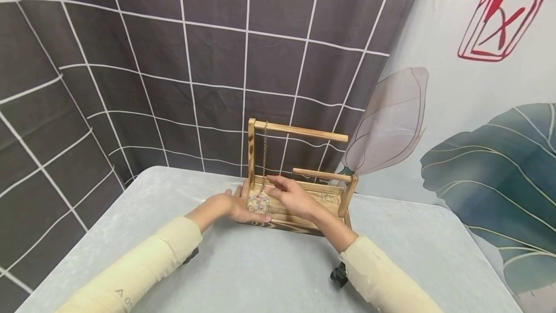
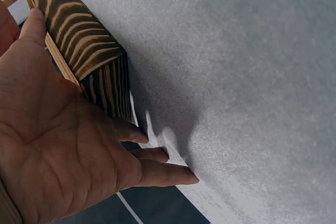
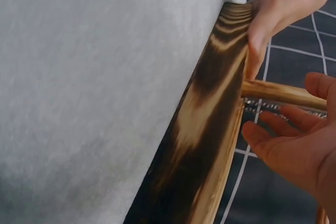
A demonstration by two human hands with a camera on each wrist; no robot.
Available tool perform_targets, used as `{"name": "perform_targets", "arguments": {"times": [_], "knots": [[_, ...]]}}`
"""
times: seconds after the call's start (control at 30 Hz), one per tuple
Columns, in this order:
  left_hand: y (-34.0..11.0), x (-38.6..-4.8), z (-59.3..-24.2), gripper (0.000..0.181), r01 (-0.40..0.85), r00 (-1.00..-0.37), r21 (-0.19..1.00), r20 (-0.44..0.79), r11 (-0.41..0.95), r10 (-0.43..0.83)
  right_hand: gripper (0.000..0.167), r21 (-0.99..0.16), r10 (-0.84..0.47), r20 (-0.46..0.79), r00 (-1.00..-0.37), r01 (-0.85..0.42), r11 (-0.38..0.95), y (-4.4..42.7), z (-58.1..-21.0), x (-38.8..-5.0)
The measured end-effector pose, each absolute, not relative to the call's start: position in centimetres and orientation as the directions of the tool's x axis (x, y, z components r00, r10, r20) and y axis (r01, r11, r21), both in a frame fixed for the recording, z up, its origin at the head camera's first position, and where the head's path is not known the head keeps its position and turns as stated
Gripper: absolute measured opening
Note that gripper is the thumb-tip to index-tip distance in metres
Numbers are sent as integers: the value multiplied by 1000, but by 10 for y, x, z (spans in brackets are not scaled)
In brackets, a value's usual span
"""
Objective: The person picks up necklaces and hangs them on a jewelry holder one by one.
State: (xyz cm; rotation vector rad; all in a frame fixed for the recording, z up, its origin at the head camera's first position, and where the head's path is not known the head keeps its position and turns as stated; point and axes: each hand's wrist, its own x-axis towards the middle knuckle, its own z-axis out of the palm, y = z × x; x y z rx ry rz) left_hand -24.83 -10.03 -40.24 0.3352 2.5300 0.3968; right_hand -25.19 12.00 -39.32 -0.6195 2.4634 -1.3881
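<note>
A wooden jewelry stand [image 1: 299, 228] with a shallow tray base stands on the cloth-covered table. From its upper bar [image 1: 299, 131] hangs a chain necklace [image 1: 265, 151], and colorful beaded jewelry [image 1: 259, 204] shows at the chain's lower end. My left hand [image 1: 236, 208] rests against the stand's front left corner, thumb along the front rim, fingers spread in the left wrist view. My right hand [image 1: 295, 199] is over the tray, fingertips beside the chain. In the right wrist view its fingers [image 3: 283, 124] are loosely bent, and I see nothing pinched between them.
A shorter, lower bar [image 1: 321, 175] extends from the stand's right post [image 1: 349, 194]. Another small jewelry piece [image 1: 330, 198] lies in the tray's right part. Behind the table [image 1: 391, 255] hang a dark grid-patterned curtain [image 1: 217, 57] and a leaf-printed cloth [image 1: 443, 86].
</note>
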Motion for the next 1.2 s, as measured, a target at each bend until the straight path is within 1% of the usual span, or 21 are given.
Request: {"name": "perform_targets", "arguments": {"times": [0.23,0.4,0.6,0.8,0.97,1.1,1.13,1.2], "knots": [[-100,-248,-400,143,153,-811,356,-488,922,323,47,-799,-465,34,-885,-304,519,124,-406,-262],[-100,-248,-399,142,152,-812,356,-487,922,322,46,-771,-456,40,-889,-318,552,124,-409,-264],[-101,-247,-399,144,157,-811,354,-487,922,325,46,-744,-450,13,-893,-309,593,122,-413,-265],[-101,-247,-400,141,178,-804,354,-485,918,343,48,-734,-439,-16,-898,-288,615,123,-419,-266],[-101,-247,-399,142,160,-812,339,-488,927,319,47,-724,-433,-26,-901,-281,630,123,-422,-268],[-101,-247,-400,142,160,-817,341,-482,926,318,46,-683,-459,-13,-888,-327,653,127,-421,-268],[-101,-247,-400,143,161,-816,343,-481,926,320,47,-662,-487,14,-873,-373,650,133,-433,-276],[-100,-247,-400,142,164,-816,347,-479,924,324,46,-639,-506,16,-862,-398,658,136,-432,-276]]}}
